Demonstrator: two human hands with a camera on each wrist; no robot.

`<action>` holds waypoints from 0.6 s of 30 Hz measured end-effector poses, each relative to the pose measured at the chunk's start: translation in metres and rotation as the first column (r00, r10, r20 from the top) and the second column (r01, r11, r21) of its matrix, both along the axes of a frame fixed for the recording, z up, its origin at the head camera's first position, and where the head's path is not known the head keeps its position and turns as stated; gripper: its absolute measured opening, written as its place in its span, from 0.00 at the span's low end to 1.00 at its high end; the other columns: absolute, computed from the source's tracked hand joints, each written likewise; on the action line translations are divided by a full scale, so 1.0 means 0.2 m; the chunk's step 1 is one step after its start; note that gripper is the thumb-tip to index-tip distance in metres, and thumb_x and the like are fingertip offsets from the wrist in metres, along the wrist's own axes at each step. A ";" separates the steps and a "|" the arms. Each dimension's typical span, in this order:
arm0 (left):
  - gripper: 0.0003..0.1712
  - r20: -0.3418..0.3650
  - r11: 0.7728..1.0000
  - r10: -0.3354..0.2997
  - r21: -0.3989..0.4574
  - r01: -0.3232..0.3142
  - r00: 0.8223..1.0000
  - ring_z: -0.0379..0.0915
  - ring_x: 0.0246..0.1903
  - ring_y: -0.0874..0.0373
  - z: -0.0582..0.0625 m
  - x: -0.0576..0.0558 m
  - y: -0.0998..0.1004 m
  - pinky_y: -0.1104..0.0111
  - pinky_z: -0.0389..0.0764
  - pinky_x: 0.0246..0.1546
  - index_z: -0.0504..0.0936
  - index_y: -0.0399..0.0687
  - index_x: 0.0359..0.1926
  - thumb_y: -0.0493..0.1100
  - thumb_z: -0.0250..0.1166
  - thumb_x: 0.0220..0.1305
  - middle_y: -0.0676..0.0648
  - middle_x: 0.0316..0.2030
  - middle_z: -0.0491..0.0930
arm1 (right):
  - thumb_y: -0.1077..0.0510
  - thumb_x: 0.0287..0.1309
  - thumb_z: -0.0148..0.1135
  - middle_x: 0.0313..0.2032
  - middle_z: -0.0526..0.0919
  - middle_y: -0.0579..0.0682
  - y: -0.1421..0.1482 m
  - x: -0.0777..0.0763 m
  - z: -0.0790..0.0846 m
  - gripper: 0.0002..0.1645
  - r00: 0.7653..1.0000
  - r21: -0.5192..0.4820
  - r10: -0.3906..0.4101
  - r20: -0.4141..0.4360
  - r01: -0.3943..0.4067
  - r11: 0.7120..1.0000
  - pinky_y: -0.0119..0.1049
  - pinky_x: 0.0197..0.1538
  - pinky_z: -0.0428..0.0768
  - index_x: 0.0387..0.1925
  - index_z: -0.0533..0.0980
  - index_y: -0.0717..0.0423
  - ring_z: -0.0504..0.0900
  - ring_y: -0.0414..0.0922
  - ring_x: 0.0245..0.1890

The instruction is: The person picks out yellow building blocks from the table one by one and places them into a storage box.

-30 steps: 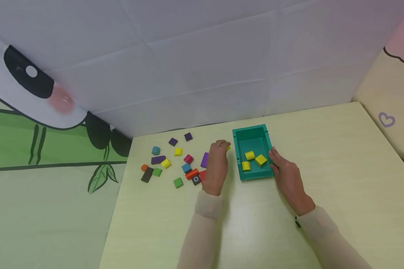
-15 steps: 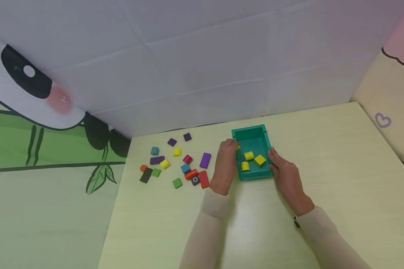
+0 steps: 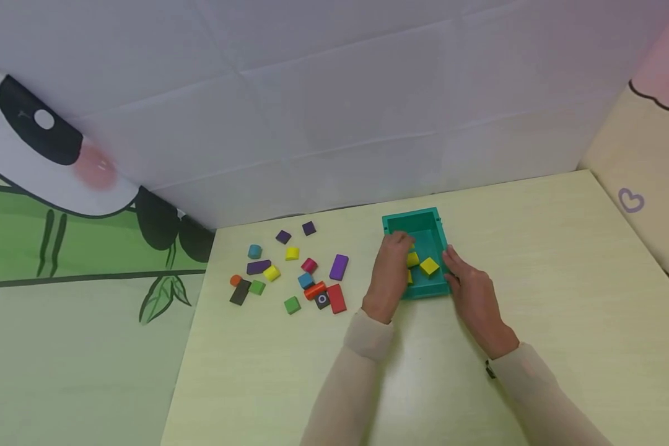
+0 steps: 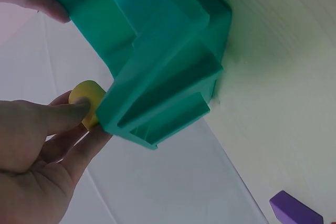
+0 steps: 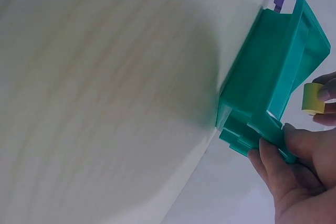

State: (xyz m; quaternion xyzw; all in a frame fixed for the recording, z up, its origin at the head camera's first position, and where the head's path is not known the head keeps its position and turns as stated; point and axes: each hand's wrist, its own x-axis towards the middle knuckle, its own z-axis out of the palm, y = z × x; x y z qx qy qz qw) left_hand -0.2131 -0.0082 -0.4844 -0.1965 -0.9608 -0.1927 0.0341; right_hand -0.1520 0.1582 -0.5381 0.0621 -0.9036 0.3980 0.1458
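Between thumb and fingers my left hand point(image 3: 389, 272) pinches a yellow block point(image 4: 86, 98) with a rounded side. It is over the left part of a green plastic box point(image 3: 441, 230); the right wrist view shows this yellow block point(image 5: 311, 99) above the box's rim. My right hand point(image 3: 476, 300) grips the box's near right wall, thumb at the rim and fingers against the outside. Inside the box lies a yellow block point(image 3: 429, 266) in plain sight. Two more yellow blocks beside it are partly hidden by my left hand.
Left of the box, several loose blocks are scattered on the pale table point(image 3: 451, 384), among them a purple block point(image 3: 339, 267), a red block point(image 3: 337, 298), a green block point(image 3: 292, 305) and a yellow block point(image 3: 292, 253). A pale cloth wall point(image 3: 334, 124) rises behind the table.
My left hand has moved right with the yellow block, from beside the box to over its inside. The purple and red blocks it covered have come into sight. My right hand keeps its grip.
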 end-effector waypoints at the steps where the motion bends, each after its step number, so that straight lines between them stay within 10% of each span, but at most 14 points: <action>1: 0.23 0.003 1.000 -0.002 -0.008 0.002 1.000 0.76 0.61 0.51 0.00 0.00 0.01 0.68 0.77 0.67 0.85 0.40 0.61 0.22 0.61 0.71 0.44 0.60 0.81 | 0.77 0.61 0.69 0.69 0.75 0.65 0.00 0.00 0.00 0.32 1.000 -0.001 0.000 -0.007 0.000 1.000 0.59 0.59 0.82 0.66 0.74 0.72 0.77 0.65 0.65; 18: 0.20 -0.012 0.990 -0.061 -0.132 0.059 0.998 0.77 0.60 0.54 -0.06 -0.04 0.14 0.72 0.76 0.67 0.86 0.45 0.62 0.28 0.64 0.73 0.48 0.59 0.83 | 0.77 0.61 0.68 0.68 0.75 0.65 0.00 0.00 0.01 0.31 1.000 -0.004 -0.005 -0.027 0.005 1.000 0.59 0.58 0.82 0.66 0.74 0.72 0.78 0.65 0.64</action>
